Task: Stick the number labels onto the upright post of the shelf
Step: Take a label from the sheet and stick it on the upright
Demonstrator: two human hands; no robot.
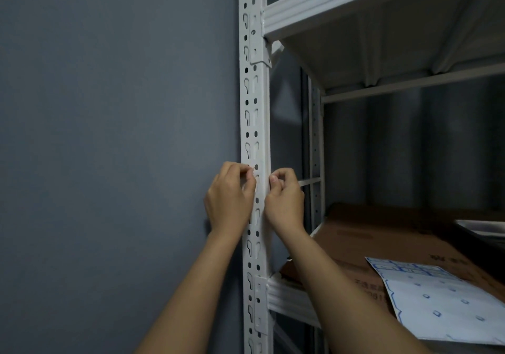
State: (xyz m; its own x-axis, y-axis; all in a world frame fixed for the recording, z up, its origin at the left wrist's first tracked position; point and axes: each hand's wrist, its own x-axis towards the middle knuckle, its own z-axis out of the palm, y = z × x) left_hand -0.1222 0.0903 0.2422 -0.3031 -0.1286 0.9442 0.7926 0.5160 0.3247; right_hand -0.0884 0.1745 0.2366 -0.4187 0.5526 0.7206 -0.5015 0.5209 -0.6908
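My left grip (232,189) and right grip (284,195), fingers curled, pinch at either edge of the white upright post (254,124); the label between them is too small to make out. One label sheet (437,296) lies on brown cardboard (382,233) on the lower shelf, right of my right forearm. Grey wall (109,135) left.

Left grip (231,189), right grip (284,192): fingertips pinched.
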